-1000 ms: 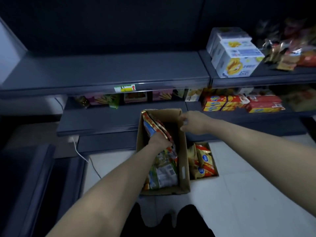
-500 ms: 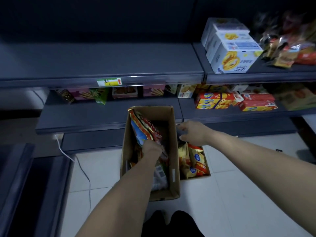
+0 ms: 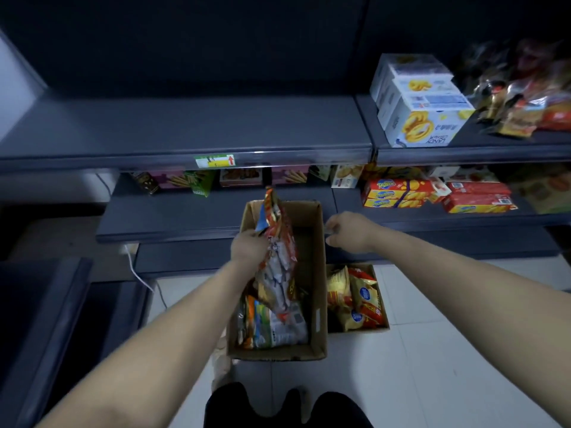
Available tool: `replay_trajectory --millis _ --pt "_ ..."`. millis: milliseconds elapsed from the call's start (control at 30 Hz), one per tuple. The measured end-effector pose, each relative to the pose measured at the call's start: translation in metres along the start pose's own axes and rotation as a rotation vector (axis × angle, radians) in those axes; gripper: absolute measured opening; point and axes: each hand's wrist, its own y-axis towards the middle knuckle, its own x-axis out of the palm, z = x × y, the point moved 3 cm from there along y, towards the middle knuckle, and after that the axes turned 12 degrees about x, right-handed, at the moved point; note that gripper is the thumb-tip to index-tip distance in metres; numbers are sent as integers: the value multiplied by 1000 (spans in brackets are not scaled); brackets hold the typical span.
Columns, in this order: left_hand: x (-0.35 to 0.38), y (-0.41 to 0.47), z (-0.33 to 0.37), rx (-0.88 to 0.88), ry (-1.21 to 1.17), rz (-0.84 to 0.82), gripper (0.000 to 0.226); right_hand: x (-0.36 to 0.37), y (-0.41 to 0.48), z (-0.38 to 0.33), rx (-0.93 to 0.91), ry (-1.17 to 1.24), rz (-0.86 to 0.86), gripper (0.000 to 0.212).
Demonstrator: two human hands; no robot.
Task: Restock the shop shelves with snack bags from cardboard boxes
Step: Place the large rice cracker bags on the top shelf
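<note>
The left hand (image 3: 249, 246) is gripping a bunch of snack bags (image 3: 278, 239) and pulling them up out of the cardboard box (image 3: 318, 273) in the middle of the frame, higher than before. The right hand (image 3: 349, 231) is curling by the box's right rim; I cannot tell if it is holding it. The bags are likely heading for the shelf (image 3: 185, 217) above.

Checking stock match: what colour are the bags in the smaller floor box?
The bags are yellow and red; head view.

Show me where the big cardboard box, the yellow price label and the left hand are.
big cardboard box (image 3: 317, 288), head view, on its right inner wall.
yellow price label (image 3: 215, 161), head view, on its middle.
left hand (image 3: 248, 248), head view, on its back.
</note>
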Motion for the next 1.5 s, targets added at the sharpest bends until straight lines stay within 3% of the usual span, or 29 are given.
replay_trajectory --millis 67,133,233,333,367,567,700,800,900,1067,1200,1367,1500 --pt "-28 -3 23 11 -98 -35 15 -8 -3 -9 -5 42 -9 46" --pt "-57 -11 53 36 -157 -106 30 -18 -8 -18 -15 148 -19 44" --pt "-103 -29 103 138 -244 -168 28 -37 -19 -29 -62 462 -154 44" --pt "-148 -43 150 237 -259 -223 33 -66 -26 -30 -93 856 -297 96" --pt "-163 -47 164 264 -277 -225 33 -79 -30 -30 -109 952 -311 101" --pt "-233 -65 242 492 -451 -217 14 -157 -85 -76 -416 1038 -372 72" --pt "-280 -53 284 635 -586 -115 27 -210 -115 -114 -622 1155 -234 51" --pt "-311 -51 316 678 -579 95 11 -250 -134 -141 -698 1235 -62 51" --pt "-337 -46 346 678 -495 225 35 -290 -146 -169 -742 1276 85 47" --pt "-357 -14 379 750 -354 133 71 -348 -151 -211 -751 1320 275 44" --pt "-374 24 398 808 -380 60 85 -382 -134 -245 -748 1349 397 46" --pt "-398 84 409 814 -419 59 82 -406 -92 -288 -718 1311 446 22" --pt "-400 138 402 769 -405 -13 92 -405 -42 -311 -646 1252 428 29"
